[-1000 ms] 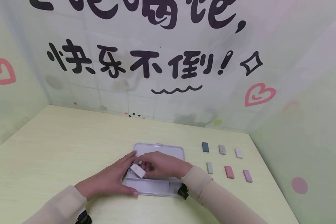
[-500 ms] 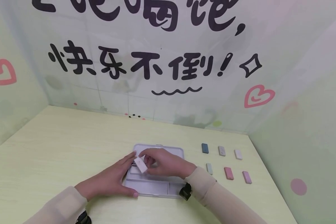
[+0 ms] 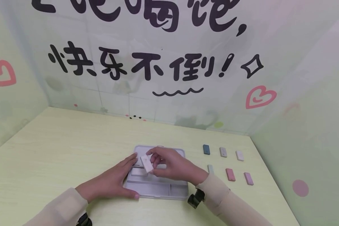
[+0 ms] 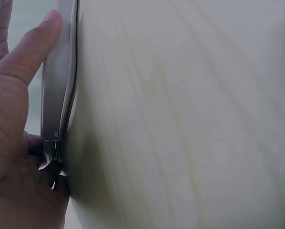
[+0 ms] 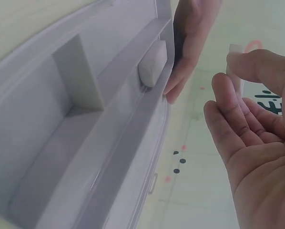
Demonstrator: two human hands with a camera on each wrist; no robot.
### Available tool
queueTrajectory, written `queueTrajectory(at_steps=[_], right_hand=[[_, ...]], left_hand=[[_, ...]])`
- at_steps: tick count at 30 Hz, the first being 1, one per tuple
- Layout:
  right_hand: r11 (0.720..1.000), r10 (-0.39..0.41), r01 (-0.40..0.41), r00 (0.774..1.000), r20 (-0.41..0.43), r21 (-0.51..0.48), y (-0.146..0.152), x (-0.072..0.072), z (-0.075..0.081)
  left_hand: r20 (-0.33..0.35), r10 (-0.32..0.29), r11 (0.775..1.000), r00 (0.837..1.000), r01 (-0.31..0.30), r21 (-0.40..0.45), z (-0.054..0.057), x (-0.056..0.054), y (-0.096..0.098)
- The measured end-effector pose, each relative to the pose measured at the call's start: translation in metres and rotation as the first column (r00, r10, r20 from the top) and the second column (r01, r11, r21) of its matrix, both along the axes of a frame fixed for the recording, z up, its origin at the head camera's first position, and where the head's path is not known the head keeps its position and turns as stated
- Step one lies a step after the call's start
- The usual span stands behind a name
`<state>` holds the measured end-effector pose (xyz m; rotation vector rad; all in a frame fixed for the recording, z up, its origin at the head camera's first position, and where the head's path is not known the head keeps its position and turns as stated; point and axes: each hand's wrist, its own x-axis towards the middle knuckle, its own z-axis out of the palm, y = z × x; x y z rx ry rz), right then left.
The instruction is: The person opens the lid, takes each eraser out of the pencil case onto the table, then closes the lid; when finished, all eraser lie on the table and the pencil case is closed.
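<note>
My right hand [image 3: 172,163] pinches a small white eraser-like block [image 3: 147,163] between thumb and fingertips, holding it tilted above a pale grey-lilac box [image 3: 148,189]. In the right wrist view the pinched block is mostly covered by the fingers. The box lies open, lid folded back, with compartments in its lower half. Another white block [image 5: 153,63] sits in the narrow middle compartment, at the left end. My left hand [image 3: 111,180] rests against the box's left side, thumb at the front corner and extended fingers near the hinge.
To the right on the table, two rows of small blocks lie apart: a blue block [image 3: 206,149], a grey block [image 3: 223,152], a white block [image 3: 239,155], a pink block [image 3: 230,174], a purple block [image 3: 248,178] and a pale one. Printed walls enclose the table.
The right hand has moved slightly right and up, away from the left hand, carrying the white block and turning it more upright. The compartment's white block has come into view. The left hand stays put.
</note>
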<state>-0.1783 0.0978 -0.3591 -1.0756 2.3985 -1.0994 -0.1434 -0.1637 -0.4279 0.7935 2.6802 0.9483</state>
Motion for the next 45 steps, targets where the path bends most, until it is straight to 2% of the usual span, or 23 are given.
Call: queueTrajectory(at_steps=[8, 14, 20, 27, 39, 43, 45], right_hand=[[0.998, -0.066, 0.066, 0.998, 0.001, -0.011, 0.031, 0.010, -0.003], [0.990, -0.138, 0.137, 0.990, -0.027, -0.030, 0.069, 0.020, -0.007], [0.978, -0.203, 0.200, 0.976, -0.074, -0.053, 0.110, 0.034, -0.009], [0.961, -0.275, 0.268, 0.947, -0.164, -0.064, 0.156, 0.056, -0.011], [0.925, -0.375, 0.374, 0.883, -0.283, -0.058, 0.227, 0.085, -0.033], [0.924, -0.375, 0.382, 0.885, -0.277, -0.031, 0.247, 0.093, -0.040], [0.930, -0.358, 0.368, 0.897, -0.259, -0.011, 0.256, 0.097, -0.044]], left_hand=[[-0.006, 0.008, 1.000, 1.000, -0.008, -0.013, 0.001, 0.001, 0.001], [-0.015, 0.013, 1.000, 1.000, -0.014, -0.024, -0.001, 0.002, 0.000], [0.005, 0.020, 1.000, 1.000, -0.020, -0.024, -0.003, 0.002, 0.001], [0.011, 0.024, 0.999, 1.000, -0.024, -0.029, -0.003, 0.002, 0.002], [0.013, 0.020, 0.999, 1.000, -0.020, -0.036, 0.003, 0.002, 0.002], [0.011, 0.018, 0.999, 1.000, -0.018, -0.032, 0.002, 0.002, 0.002], [0.009, 0.016, 1.000, 1.000, -0.016, -0.027, 0.002, 0.002, 0.002]])
